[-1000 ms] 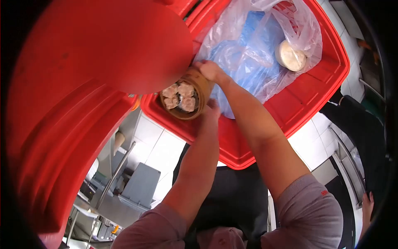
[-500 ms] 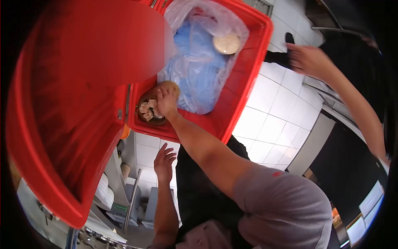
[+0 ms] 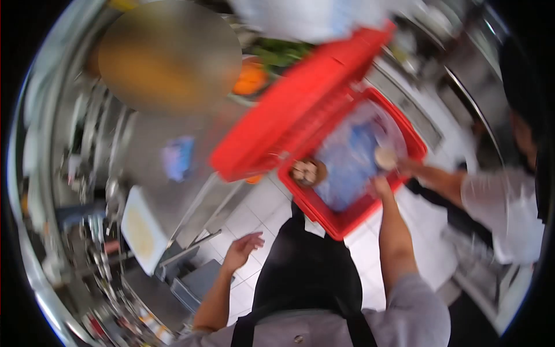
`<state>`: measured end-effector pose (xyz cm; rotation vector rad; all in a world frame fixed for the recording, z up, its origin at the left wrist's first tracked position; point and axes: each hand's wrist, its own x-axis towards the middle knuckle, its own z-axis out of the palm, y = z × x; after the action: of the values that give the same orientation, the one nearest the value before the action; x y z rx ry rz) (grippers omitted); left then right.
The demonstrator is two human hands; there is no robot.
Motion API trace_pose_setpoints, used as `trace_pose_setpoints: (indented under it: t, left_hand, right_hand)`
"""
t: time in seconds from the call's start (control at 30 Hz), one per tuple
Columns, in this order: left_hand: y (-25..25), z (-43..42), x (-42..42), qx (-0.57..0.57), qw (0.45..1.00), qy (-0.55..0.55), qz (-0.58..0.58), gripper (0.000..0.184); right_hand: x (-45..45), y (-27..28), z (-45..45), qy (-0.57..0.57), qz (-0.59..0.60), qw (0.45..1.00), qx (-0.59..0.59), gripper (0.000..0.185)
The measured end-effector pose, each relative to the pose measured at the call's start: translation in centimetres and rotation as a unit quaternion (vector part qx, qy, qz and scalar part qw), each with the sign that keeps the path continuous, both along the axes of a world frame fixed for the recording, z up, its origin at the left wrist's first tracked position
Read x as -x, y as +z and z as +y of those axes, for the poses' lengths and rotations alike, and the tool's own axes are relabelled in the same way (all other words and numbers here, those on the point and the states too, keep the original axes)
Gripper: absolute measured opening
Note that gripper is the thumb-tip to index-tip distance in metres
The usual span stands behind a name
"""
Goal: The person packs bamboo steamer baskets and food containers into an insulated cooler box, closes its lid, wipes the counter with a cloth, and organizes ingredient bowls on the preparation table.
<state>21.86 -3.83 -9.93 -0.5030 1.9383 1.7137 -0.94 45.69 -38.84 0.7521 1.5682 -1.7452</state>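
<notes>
A red bin point(image 3: 341, 224) with its lid point(image 3: 289, 107) raised stands before me. Inside it, clear plastic bagging covers something blue point(image 3: 352, 150). Chunks of pale food point(image 3: 304, 171) sit in a roundish brown container in the bin's left corner. A round pale item point(image 3: 385, 157) lies toward the right side. My right hand point(image 3: 378, 188) is at the bin's right wall, close to that item; its fingers are smeared by motion. Well left of the bin, my left hand point(image 3: 245, 250) hangs in the air with fingers apart, holding nothing.
Another person's hand point(image 3: 409, 168) reaches into the bin from the right, beside the round pale item. To the left are a steel counter point(image 3: 144, 147), a white cutting board point(image 3: 144, 230) and a blue-purple packet point(image 3: 178, 158). Orange produce point(image 3: 250, 79) and greens point(image 3: 280, 53) lie behind the lid.
My right hand has left the food container and moved to the bin's right side. The other person's hand has come to the bin. My view has shifted back, showing the counter.
</notes>
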Motion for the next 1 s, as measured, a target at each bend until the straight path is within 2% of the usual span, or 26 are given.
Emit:
trace_pose_setpoints:
  t: [0.07, 0.13, 0.2, 0.27, 0.33, 0.4, 0.47, 0.5, 0.57, 0.6, 0.63, 0.67, 0.73, 0.77, 0.8, 0.87, 0.9, 1.0]
  left_hand:
    - [2.7, -4.3, 2.8, 0.037, 0.986, 0.044, 0.157, 0.033]
    - [7.4, -7.4, 7.0, 0.068, 0.965, 0.188, 0.170, 0.041]
    - [11.0, -12.6, 11.3, 0.083, 0.921, 0.271, 0.268, 0.057]
    - [14.6, -18.3, 16.4, -0.014, 0.891, 0.343, 0.297, 0.065]
    - [18.6, -23.4, 22.7, -0.030, 0.894, 0.329, 0.301, 0.075]
    - [22.5, -27.2, 29.7, -0.057, 0.902, 0.333, 0.269, 0.086]
    - [24.0, -31.8, 36.0, -0.168, 0.911, 0.296, 0.231, 0.095]
    - [25.7, -32.1, 38.6, -0.163, 0.916, 0.293, 0.222, 0.094]
    - [26.6, -33.3, 43.1, -0.163, 0.922, 0.285, 0.206, 0.094]
    - [26.2, -34.3, 45.2, -0.114, 0.936, 0.264, 0.201, 0.093]
    - [25.8, -34.9, 46.5, -0.064, 0.949, 0.238, 0.195, 0.093]
    - [25.6, -34.9, 46.9, -0.066, 0.953, 0.229, 0.190, 0.093]
    - [27.1, -33.7, 47.1, -0.161, 0.952, 0.187, 0.180, 0.092]
    - [28.8, -31.9, 45.7, -0.147, 0.956, 0.190, 0.171, 0.089]
    - [28.5, -32.3, 46.0, -0.145, 0.957, 0.187, 0.168, 0.089]
    - [27.5, -32.9, 46.2, -0.153, 0.967, 0.178, 0.103, 0.088]
    - [27.4, -32.8, 46.1, -0.202, 0.957, 0.169, 0.119, 0.087]
    - [26.6, -33.4, 46.4, -0.206, 0.949, 0.181, 0.153, 0.087]
  right_hand:
    - [-2.2, 2.0, -2.8, 0.028, 0.042, 0.996, -0.076, 0.015]
    - [-4.9, 3.8, -4.9, -0.004, 0.113, 0.982, -0.151, 0.014]
    - [-7.2, 11.6, -10.4, -0.091, 0.176, 0.963, -0.182, 0.022]
    - [-8.1, 21.0, -15.9, -0.051, 0.180, 0.973, -0.136, 0.026]
    - [-6.9, 30.4, -22.6, -0.014, 0.192, 0.979, -0.065, 0.030]
    - [-3.2, 36.5, -29.4, 0.033, 0.247, 0.968, -0.024, 0.037]
    - [2.7, 45.6, -36.6, 0.078, 0.265, 0.959, 0.055, 0.047]
    - [6.1, 48.6, -40.5, 0.071, 0.290, 0.950, 0.087, 0.057]
    - [14.0, 51.4, -47.3, 0.098, 0.304, 0.939, 0.123, 0.087]
    - [17.3, 53.7, -50.1, 0.120, 0.288, 0.939, 0.147, 0.099]
    - [21.3, 53.5, -53.2, 0.137, 0.262, 0.936, 0.191, 0.100]
    - [23.6, 54.0, -56.3, 0.113, 0.252, 0.944, 0.181, 0.099]
    - [27.6, 54.9, -59.9, 0.081, 0.251, 0.949, 0.171, 0.098]
    - [28.9, 54.8, -61.0, 0.119, 0.251, 0.946, 0.169, 0.097]
    - [29.3, 54.4, -61.9, 0.158, 0.248, 0.941, 0.167, 0.096]
    - [27.3, 56.0, -62.0, 0.159, 0.238, 0.942, 0.176, 0.094]
    - [26.8, 56.9, -62.2, 0.162, 0.239, 0.941, 0.177, 0.093]
    - [25.8, 58.7, -63.0, 0.133, 0.221, 0.957, 0.135, 0.089]
